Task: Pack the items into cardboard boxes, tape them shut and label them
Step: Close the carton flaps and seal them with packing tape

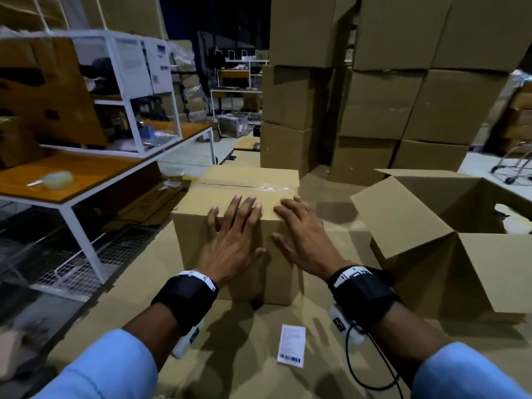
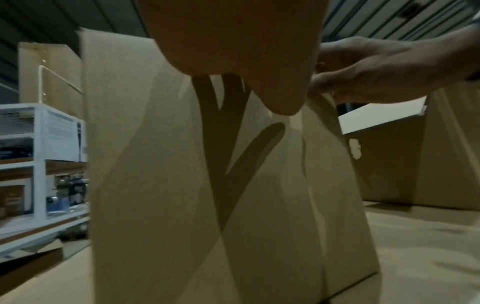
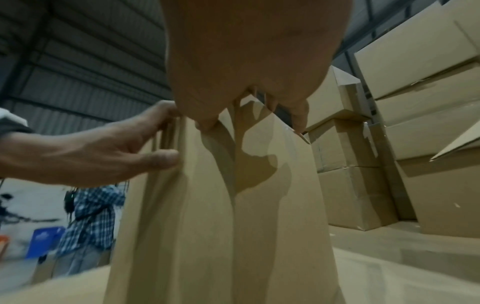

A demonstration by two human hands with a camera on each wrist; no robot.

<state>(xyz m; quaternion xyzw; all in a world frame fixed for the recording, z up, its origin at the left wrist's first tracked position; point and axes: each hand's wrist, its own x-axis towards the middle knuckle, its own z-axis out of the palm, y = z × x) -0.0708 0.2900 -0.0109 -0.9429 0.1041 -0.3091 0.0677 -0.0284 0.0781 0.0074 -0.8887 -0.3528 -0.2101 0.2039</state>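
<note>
A closed cardboard box [image 1: 201, 226] stands on the cardboard-covered surface, with clear tape [image 1: 259, 186] along its top seam. My left hand [image 1: 244, 226] and right hand [image 1: 290, 223] lie side by side over its near top edge. Their fingers stretch flat across the lid and the thumbs point down the front face. In the left wrist view the left thumb [image 2: 283, 102] touches the box front [image 2: 168, 185]. In the right wrist view the box front [image 3: 221, 226] fills the middle. A white barcode label [image 1: 291, 342] lies loose on the surface near me.
An open cardboard box [image 1: 417, 226] stands to the right, flaps up. Tall stacks of boxes [image 1: 388, 96] rise behind. A tape roll [image 1: 57, 180] sits on the orange table [image 1: 86, 171] at left. A person in a plaid shirt [image 3: 88, 216] stands at left.
</note>
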